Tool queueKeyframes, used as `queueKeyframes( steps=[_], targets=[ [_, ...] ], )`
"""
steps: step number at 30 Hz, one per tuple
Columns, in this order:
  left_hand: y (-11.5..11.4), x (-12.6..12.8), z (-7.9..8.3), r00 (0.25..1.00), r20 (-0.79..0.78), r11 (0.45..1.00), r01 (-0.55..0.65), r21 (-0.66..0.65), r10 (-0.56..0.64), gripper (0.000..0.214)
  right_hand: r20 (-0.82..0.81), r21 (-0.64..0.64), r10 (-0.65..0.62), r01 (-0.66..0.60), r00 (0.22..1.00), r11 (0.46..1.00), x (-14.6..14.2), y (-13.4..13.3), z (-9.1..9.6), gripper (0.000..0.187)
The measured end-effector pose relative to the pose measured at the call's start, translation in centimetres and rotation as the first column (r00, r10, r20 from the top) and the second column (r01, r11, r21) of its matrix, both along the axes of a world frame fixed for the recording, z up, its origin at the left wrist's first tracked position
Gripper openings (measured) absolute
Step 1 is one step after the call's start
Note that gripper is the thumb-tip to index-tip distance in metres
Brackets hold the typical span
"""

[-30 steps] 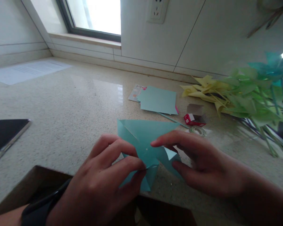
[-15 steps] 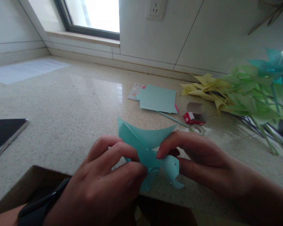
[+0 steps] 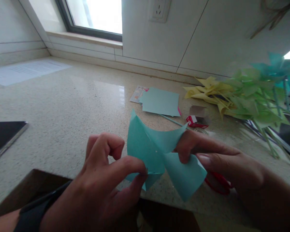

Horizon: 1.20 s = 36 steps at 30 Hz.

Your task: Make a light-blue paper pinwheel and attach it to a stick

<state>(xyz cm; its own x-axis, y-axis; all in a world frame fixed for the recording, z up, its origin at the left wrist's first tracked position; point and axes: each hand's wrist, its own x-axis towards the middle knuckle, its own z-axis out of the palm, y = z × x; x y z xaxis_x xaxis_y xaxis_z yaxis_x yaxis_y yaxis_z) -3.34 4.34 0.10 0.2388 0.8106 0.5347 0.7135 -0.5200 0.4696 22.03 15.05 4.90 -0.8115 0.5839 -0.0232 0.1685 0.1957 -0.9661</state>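
Between my hands, just above the counter's front edge, is a teal paper sheet (image 3: 145, 141) cut into flaps that curl and splay like a pinwheel. My left hand (image 3: 113, 174) pinches it near its lower middle between thumb and index finger, the other fingers curled back. On the other side, my right hand (image 3: 215, 158) grips the lower right flap, its fingers partly hidden behind the paper. Below that hand shows a red loop (image 3: 218, 183), perhaps a scissors handle, mostly covered by the hand.
Behind lie a stack of teal sheets (image 3: 160, 101), a thin teal stick (image 3: 171, 120) and a small red box (image 3: 197, 120). Yellow and green paper pinwheels (image 3: 253, 90) rest at the right. A dark flat device (image 3: 6, 138) lies left, printed paper (image 3: 29, 71) at the back left.
My right hand has drawn the right flap outward, so it lies flatter than before. The sheet's upper left corner has risen. The red loop has come into view.
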Motion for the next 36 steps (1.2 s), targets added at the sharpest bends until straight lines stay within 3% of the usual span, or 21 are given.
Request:
queueKeyframes(
  steps=[3, 6, 11, 15, 22, 36],
  targets=[
    [0.6, -0.3, 0.1, 0.994, 0.046, 0.991, 0.102, -0.091, -0.098, 0.025, 0.017, 0.043, -0.025, 0.024, 1.000, 0.999, 0.2, 0.4, -0.1, 0.025],
    [1.0, -0.3, 0.2, 0.982, 0.127, 0.975, 0.157, -0.156, -0.138, 0.025, 0.072, 0.175, -0.016, 0.003, 0.997, 0.985, 0.2, 0.6, -0.3, 0.019],
    [1.2, 0.0, 0.0, 0.971, 0.198, 0.971, 0.170, -0.167, -0.136, 0.025, 0.088, 0.494, -0.120, 0.061, 0.989, 0.867, 0.0, 0.6, -1.0, 0.007],
    [1.2, 0.1, 0.0, 0.963, 0.229, 0.965, 0.186, -0.187, -0.141, 0.025, 0.104, 0.620, -0.170, 0.070, 0.980, 0.782, -1.0, 0.2, -1.4, 0.007],
    [1.4, 0.2, -0.1, 0.961, 0.209, 0.958, 0.223, -0.180, -0.184, 0.018, 0.142, 0.601, -0.177, 0.057, 0.974, 0.797, -2.6, -0.9, -1.7, 0.003],
    [1.2, -0.2, -0.4, 0.964, 0.157, 0.950, 0.243, -0.195, -0.214, 0.016, 0.176, 0.590, -0.223, 0.078, 0.959, 0.804, -2.9, -2.1, -1.9, 0.003]
  ],
)
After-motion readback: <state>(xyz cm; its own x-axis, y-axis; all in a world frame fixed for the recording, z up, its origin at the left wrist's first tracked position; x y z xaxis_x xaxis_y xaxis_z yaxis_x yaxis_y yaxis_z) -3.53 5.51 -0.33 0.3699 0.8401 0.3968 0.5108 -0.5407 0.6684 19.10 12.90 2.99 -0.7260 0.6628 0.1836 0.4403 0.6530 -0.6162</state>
